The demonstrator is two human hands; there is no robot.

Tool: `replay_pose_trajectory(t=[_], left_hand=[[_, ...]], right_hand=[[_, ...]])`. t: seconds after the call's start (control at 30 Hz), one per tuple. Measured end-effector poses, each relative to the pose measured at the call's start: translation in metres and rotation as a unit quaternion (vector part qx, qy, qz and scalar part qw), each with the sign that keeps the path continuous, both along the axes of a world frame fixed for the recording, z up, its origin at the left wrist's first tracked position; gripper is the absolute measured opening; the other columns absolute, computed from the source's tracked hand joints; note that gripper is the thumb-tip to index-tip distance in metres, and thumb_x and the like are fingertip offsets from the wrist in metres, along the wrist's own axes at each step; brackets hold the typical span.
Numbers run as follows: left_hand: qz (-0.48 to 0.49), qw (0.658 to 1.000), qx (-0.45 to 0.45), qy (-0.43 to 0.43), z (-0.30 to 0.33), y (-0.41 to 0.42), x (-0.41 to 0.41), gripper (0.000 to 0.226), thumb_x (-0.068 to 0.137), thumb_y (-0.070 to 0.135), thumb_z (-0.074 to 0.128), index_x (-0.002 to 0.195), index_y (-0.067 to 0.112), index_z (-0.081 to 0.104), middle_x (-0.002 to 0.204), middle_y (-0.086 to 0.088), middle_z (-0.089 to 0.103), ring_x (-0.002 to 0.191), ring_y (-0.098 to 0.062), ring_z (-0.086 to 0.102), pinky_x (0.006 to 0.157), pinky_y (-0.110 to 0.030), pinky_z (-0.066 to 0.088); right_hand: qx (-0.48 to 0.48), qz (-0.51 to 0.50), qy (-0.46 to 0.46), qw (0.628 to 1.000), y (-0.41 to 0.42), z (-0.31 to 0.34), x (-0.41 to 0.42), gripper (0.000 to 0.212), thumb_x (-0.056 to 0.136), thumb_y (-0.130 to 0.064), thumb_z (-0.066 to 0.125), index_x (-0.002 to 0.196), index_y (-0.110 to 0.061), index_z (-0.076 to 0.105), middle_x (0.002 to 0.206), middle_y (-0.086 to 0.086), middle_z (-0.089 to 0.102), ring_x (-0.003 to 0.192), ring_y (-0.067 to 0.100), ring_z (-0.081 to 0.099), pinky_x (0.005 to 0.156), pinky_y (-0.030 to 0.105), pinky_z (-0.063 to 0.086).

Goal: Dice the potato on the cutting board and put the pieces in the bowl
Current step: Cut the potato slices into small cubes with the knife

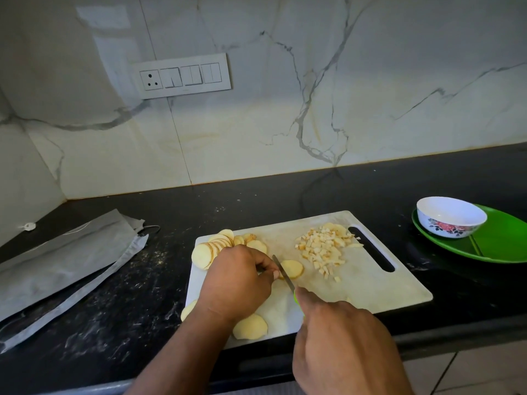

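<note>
The cutting board lies on the counter. Potato slices occupy its 9 o'clock end; diced pieces lie toward 2 o'clock. The bowl stands on a plate at 3 o'clock.

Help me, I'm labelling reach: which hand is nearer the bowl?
Right. The right hand grips the knife below-left of the bowl; the left hand is farther left.

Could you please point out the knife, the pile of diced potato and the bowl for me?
knife (283,271): head view, on the blade.
pile of diced potato (322,246): head view, middle of the heap.
bowl (453,223): head view, on its outer wall.
</note>
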State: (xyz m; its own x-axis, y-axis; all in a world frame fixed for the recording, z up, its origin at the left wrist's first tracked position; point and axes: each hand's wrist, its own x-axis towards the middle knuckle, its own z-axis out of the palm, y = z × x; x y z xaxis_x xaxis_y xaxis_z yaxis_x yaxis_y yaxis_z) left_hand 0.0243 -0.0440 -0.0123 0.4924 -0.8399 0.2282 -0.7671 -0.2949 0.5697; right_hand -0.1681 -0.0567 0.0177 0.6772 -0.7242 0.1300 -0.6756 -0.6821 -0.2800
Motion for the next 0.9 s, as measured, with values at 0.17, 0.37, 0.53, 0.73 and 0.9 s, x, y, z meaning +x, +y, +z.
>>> replay_pose_trajectory(t=[0.17,0.37,0.53,0.73,0.9], left_hand=[[-0.002,1.000,0.009,-0.005,0.000,0.001,0.001,0.007,0.093,0.033,0.077,0.095,0.038,0.081,0.086,0.025,0.074,0.082,-0.001,0.070,0.081,-0.025,0.061],[-0.016,0.995,0.085,-0.058,0.020,0.000,-0.002,0.013,0.095,0.034,0.069,0.101,0.039,0.080,0.092,0.025,0.074,0.082,-0.002,0.069,0.080,-0.026,0.062],[0.044,0.967,0.172,-0.184,0.044,-0.019,-0.023,0.044,0.088,0.070,0.062,0.095,0.028,0.074,0.086,0.011,0.070,0.081,-0.010,0.066,0.077,-0.034,0.062],[0.093,0.942,0.204,-0.251,0.044,-0.036,-0.054,0.063,0.085,0.084,0.053,0.102,0.025,0.068,0.083,0.007,0.061,0.079,-0.013,0.062,0.068,-0.030,0.054],[0.076,0.952,0.210,-0.211,0.043,-0.040,-0.048,0.046,0.093,0.064,0.062,0.114,0.025,0.072,0.098,0.006,0.070,0.087,-0.014,0.064,0.080,-0.032,0.060]], right_hand=[[0.036,0.023,0.023,0.999,0.007,0.003,-0.024,0.061,0.098,-0.043,0.043,0.151,-0.040,0.013,0.109,-0.007,0.063,0.102,0.008,0.063,0.081,0.023,0.045],[0.060,-0.028,-0.029,0.997,0.007,0.022,-0.054,0.057,0.095,-0.055,0.036,0.144,-0.056,0.007,0.100,-0.010,0.057,0.103,0.000,0.058,0.089,0.014,0.045],[0.038,-0.065,-0.069,0.995,-0.005,0.024,-0.063,0.059,0.091,-0.054,0.041,0.142,-0.060,0.012,0.122,-0.016,0.057,0.113,0.005,0.057,0.095,0.016,0.045],[0.033,-0.057,-0.102,0.993,-0.019,0.022,-0.069,0.058,0.088,-0.052,0.046,0.140,-0.060,0.021,0.125,-0.024,0.055,0.115,0.002,0.055,0.095,0.014,0.043],[0.035,-0.044,-0.134,0.989,-0.030,0.015,-0.079,0.055,0.088,-0.049,0.050,0.139,-0.059,0.030,0.112,-0.029,0.056,0.111,0.001,0.057,0.092,0.012,0.043]])
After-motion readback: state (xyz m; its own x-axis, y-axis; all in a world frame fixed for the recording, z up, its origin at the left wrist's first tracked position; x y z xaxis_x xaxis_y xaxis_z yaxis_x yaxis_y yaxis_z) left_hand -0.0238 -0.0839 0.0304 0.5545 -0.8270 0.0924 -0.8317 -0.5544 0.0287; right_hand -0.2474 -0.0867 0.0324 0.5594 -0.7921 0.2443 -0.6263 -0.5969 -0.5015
